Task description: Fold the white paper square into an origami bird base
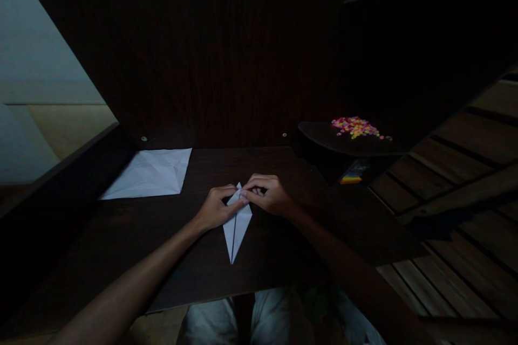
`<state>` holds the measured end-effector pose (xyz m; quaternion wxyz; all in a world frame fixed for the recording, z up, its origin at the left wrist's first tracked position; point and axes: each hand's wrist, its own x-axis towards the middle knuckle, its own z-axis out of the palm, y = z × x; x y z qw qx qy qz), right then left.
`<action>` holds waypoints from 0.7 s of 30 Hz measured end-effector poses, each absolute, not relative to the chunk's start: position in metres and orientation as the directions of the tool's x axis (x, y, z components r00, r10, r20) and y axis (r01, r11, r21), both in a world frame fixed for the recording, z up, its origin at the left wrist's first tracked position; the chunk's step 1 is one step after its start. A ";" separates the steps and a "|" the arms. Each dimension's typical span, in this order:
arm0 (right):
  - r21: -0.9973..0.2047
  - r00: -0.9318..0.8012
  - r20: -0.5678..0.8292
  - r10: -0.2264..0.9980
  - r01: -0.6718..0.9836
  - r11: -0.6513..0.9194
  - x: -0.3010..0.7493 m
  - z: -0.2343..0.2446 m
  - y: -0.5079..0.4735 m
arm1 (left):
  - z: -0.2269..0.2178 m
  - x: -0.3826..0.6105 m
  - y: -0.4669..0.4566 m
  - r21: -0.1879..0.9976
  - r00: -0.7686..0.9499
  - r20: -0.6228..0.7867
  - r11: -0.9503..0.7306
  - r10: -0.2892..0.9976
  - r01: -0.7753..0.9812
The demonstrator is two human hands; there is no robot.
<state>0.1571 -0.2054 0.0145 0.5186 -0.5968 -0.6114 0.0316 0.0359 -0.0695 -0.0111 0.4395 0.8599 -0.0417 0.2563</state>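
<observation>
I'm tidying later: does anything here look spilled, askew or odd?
The small colourful pieces lie loose on the right-hand shelf, in no container, a few apart from the heap, so they could look spilled. The white sheet at back left is creased.

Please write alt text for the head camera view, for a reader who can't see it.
Two bare hands, left and right, press on the upper part of a folded white kite-shaped paper on a dark wooden desk. A creased white sheet lies at the left; small multicoloured pieces sit on a raised shelf at the right.
</observation>
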 end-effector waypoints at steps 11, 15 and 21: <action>-0.662 0.261 0.614 0.745 0.685 0.305 0.155 0.014 -0.205 | -0.009 0.035 -0.071 0.758 0.879 0.456 -0.579 0.143 -0.299; -0.662 0.259 0.610 0.749 0.686 0.303 0.156 0.014 -0.206 | -0.006 0.034 -0.072 0.784 0.875 0.450 -0.547 0.177 -0.292; -0.676 0.244 0.588 0.771 0.671 0.303 0.156 0.016 -0.207 | -0.004 0.033 -0.071 0.805 0.880 0.446 -0.503 0.162 -0.315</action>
